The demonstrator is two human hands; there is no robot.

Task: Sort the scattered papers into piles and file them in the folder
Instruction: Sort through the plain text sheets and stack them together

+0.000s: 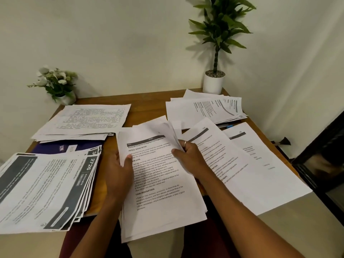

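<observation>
Over the wooden table [145,110], left hand [119,175] and right hand [188,155] grip the paper stack [160,183] between them.

There was one wooden table [147,108]. Three paper piles lay on it: a near-left pile [46,189], a far-left pile [89,118] and a far-right pile [204,108]. Two loose sheets, an inner sheet [219,155] and an outer sheet [260,164], lay at the right. Two hands, a left hand [117,170] and a right hand [189,157], gripped one stack of sheets [160,183]. There was one blue folder [55,147], and two plants: a flowering plant [55,84] and a leafy plant [217,34].
</observation>
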